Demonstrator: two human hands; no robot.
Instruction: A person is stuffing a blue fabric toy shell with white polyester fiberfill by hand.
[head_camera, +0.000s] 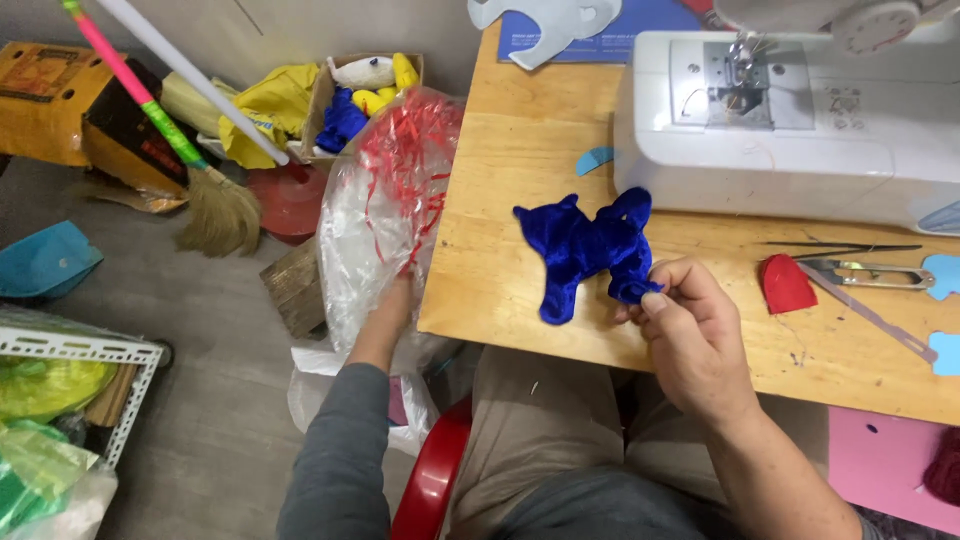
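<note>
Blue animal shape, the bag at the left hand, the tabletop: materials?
Blue animal shape: looks like velvet or plush fabric, with soft sheen and limp folds; the right hand pinches one end.
Bag: thin clear plastic film, glossy and crinkled, with red shredded strips inside, paper or plastic, can't tell; the left hand reaches into it.
Tabletop: light wood, visible grain, smooth finish.

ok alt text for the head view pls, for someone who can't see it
A person's right hand pinches a blue velvet animal shape on a wooden table before a white sewing machine, while the left hand reaches into a clear plastic bag of red shreds.
</note>
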